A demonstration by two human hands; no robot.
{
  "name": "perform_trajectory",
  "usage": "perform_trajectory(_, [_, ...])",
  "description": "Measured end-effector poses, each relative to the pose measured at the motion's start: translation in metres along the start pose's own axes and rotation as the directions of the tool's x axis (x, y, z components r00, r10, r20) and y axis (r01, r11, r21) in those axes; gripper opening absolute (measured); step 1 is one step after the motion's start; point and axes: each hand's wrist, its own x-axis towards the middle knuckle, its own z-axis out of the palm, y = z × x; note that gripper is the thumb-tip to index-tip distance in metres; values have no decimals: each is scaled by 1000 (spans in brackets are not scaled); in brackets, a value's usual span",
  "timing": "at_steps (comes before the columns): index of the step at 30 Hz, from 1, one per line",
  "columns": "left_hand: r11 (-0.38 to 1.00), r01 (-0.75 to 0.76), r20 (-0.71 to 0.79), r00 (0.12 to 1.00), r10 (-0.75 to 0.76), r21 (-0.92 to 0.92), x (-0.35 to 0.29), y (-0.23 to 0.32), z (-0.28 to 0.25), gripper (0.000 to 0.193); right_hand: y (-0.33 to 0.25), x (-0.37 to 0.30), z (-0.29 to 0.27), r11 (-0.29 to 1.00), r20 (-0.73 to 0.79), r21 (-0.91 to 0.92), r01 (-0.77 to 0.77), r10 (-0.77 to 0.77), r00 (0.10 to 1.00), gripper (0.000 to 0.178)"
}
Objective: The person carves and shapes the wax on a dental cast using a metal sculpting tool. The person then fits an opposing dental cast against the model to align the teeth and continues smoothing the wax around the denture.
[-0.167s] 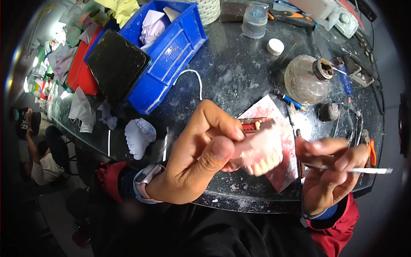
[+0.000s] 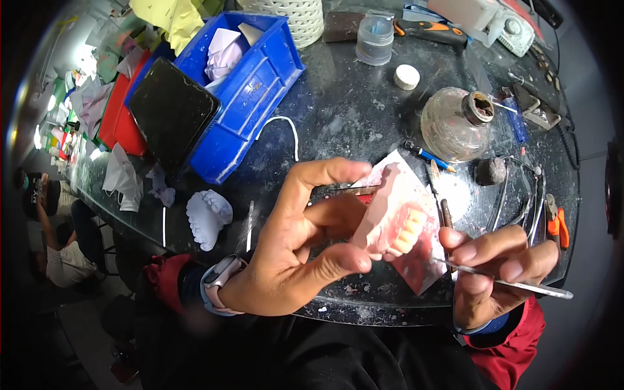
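Pink toothed model (image 2: 390, 214), grasped in left grip (image 2: 296, 247), jutting rightward; slim metal tool (image 2: 546, 290), pinched in right grip (image 2: 497, 273)

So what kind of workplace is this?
Probably a dental workshop, judging by the pink model set with teeth, the slim metal tool and the pale dental cast on the dark bench.

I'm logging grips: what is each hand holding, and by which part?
Left hand: dental model, by its base. Right hand: thin tool, around its middle.
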Motion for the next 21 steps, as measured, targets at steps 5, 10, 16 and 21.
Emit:
perform_trajectory(5, [992, -14, 69, 998, 5, 126, 2, 4, 1, 74, -4, 6, -2, 1000, 59, -4, -4, 4, 998, 41])
perform_trajectory(10, [956, -111, 129, 989, 78, 272, 3, 6, -5, 75, -5, 12, -6, 997, 167, -68, -38, 49, 985, 30])
perform_trajectory(16, [916, -181, 182, 976, 122, 357, 3, 4, -9, 77, 0, 10, -7, 1000, 175, 14, -20, 17, 984, 32])
perform_trajectory(21, [891, -225, 213, 965, 150, 393, 2, 3, -10, 78, -6, 9, -10, 998, 231, -57, -29, 41, 972, 33])
